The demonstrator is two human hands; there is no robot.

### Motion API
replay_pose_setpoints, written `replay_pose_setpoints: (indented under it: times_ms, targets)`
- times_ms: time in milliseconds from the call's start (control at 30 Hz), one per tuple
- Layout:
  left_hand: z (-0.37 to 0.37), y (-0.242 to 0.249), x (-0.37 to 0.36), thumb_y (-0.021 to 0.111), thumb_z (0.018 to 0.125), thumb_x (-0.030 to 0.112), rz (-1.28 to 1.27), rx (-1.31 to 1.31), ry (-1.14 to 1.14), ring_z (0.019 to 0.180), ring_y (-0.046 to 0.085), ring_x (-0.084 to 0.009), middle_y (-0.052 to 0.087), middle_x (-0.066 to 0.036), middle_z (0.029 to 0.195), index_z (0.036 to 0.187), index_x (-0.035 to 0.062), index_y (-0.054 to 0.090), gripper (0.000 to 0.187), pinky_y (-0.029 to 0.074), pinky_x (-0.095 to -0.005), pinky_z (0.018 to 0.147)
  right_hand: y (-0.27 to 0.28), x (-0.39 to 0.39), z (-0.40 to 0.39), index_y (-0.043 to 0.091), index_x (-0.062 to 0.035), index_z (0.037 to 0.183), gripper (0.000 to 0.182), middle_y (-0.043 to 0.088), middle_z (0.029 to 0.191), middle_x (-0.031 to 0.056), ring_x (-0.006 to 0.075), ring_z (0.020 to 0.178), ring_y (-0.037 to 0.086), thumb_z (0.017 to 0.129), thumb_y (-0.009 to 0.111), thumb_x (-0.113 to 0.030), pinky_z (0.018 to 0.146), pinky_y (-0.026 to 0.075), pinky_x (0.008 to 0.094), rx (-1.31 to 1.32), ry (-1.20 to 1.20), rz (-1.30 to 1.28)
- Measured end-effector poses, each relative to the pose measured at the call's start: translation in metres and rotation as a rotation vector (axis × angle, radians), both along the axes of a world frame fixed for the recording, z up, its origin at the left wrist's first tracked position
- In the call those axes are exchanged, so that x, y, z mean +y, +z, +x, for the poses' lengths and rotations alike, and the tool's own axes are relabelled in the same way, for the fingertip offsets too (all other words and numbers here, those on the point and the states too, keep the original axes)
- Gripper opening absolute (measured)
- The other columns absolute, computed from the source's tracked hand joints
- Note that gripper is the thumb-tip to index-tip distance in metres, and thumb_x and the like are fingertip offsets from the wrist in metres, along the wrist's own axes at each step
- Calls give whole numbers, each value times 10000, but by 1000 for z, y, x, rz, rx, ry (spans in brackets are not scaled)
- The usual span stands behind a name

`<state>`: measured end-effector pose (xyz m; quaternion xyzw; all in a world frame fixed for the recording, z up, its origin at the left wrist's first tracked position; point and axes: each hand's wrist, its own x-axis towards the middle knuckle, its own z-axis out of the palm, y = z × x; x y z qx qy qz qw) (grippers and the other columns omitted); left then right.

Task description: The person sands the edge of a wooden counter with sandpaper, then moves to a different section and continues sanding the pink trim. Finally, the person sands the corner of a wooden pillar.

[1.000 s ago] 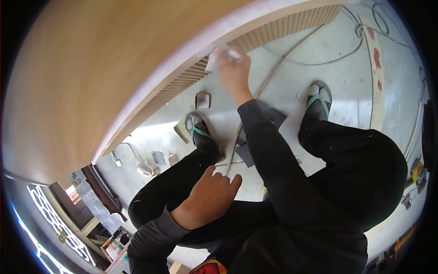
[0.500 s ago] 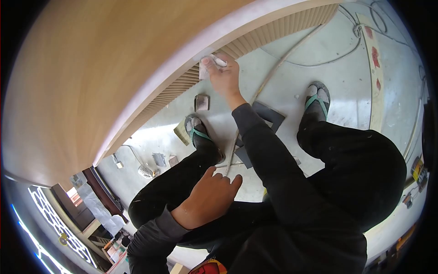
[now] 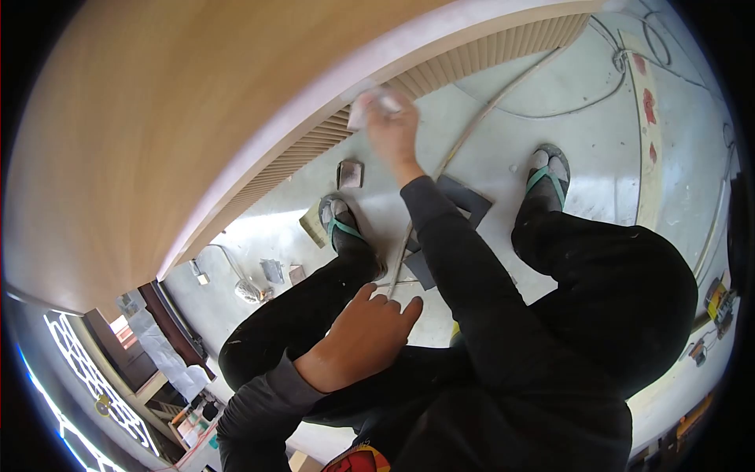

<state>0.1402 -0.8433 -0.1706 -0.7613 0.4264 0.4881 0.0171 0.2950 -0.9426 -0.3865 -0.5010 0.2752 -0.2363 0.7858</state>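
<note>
My right hand (image 3: pixel 388 130), blurred by motion, grips a pale, dusty piece of sandpaper (image 3: pixel 358 116). It is at the lower edge of a large curved wooden panel (image 3: pixel 197 118), beside the pale edge band (image 3: pixel 303 110) and the ribbed slats (image 3: pixel 314 143). Whether the sandpaper touches the edge is hard to tell through the blur. Over my thigh, my left hand (image 3: pixel 363 340) hangs back-up with its fingers loosely bent and the thumb apart. Nothing shows in it, though its fingertips are partly hidden.
On the floor lie a small brown block (image 3: pixel 350 174), dark flat pieces (image 3: pixel 464 197) and a long hose (image 3: pixel 491 102). My sandalled feet (image 3: pixel 340 219) stand apart under the panel. A board with red marks (image 3: pixel 646 118) and looped cable lie at right.
My right hand has shifted slightly to the right along the panel edge, still holding the sandpaper, and is now blurred. My left hand has barely moved.
</note>
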Motion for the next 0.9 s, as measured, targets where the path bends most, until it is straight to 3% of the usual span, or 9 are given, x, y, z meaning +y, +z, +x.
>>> replay_pose_setpoints:
  times_ms: [100, 133, 233, 300, 367, 400, 567, 767, 900]
  targets:
    - [-1, 1, 2, 684, 813, 124, 24, -43, -47, 841, 651, -288, 648, -99, 766, 1305, 24, 499, 536, 416, -454, 1002, -1, 10, -8, 683, 26, 870, 211, 678, 746, 112, 121, 675, 606, 891, 727, -179, 571, 478, 317, 128, 178, -87]
    - [-3, 1, 3, 684, 813, 124, 33, -34, -39, 841, 651, -288, 648, -99, 766, 1305, 24, 499, 536, 416, -454, 1002, -11, 14, 3, 680, 23, 841, 208, 677, 733, 111, 117, 669, 607, 879, 736, -173, 579, 482, 320, 106, -82, -17]
    - [0, -1, 0, 682, 813, 120, -60, -26, 8, 847, 652, -287, 654, -99, 774, 1306, 25, 510, 531, 416, -453, 1005, 2, 4, -1, 673, 18, 813, 209, 674, 721, 118, 143, 648, 612, 863, 748, -171, 586, 484, 333, 31, 2, 161]
    - [0, 1, 0, 679, 815, 118, 25, -3, -14, 843, 654, -287, 657, -101, 777, 1307, 25, 519, 526, 416, -454, 1006, -7, 14, 2, 669, 16, 808, 190, 672, 713, 119, 155, 640, 613, 864, 739, -151, 584, 484, 340, -71, -4, -169]
    - [1, 2, -2, 678, 817, 119, 12, -28, -22, 838, 655, -289, 656, -101, 776, 1305, 24, 521, 522, 415, -455, 1006, -12, 21, -1, 690, 19, 857, 224, 673, 775, 18, 74, 680, 548, 917, 708, -195, 599, 472, 289, -105, 32, -140]
    - [0, 3, -1, 678, 818, 120, 5, -52, -24, 834, 656, -290, 656, -102, 775, 1303, 24, 523, 518, 415, -455, 1006, -14, 13, -1, 688, 18, 857, 209, 672, 763, 35, 78, 696, 553, 908, 717, -183, 623, 482, 287, 117, 75, -46]
    - [0, 2, 0, 688, 819, 127, -29, -21, -9, 824, 653, -297, 654, -103, 770, 1325, 20, 502, 550, 415, -458, 1007, -6, 8, 3, 683, 30, 871, 172, 672, 768, 26, 73, 675, 548, 913, 700, -136, 624, 487, 271, -161, -4, -155]
    - [-1, 4, 0, 696, 820, 133, -13, 5, -4, 820, 650, -298, 652, -106, 767, 1345, 18, 479, 580, 414, -462, 1009, -13, 13, 6, 688, 1, 871, 166, 649, 752, -2, 65, 662, 538, 917, 703, -159, 580, 462, 265, 84, -104, 69]
    - [-1, 2, 0, 694, 824, 133, 59, -6, -49, 836, 655, -292, 655, -104, 771, 1340, 20, 485, 568, 412, -460, 1014, -1, 9, -2, 669, -10, 823, 232, 637, 727, 9, 57, 640, 508, 920, 719, -215, 548, 434, 258, -112, 139, -262]
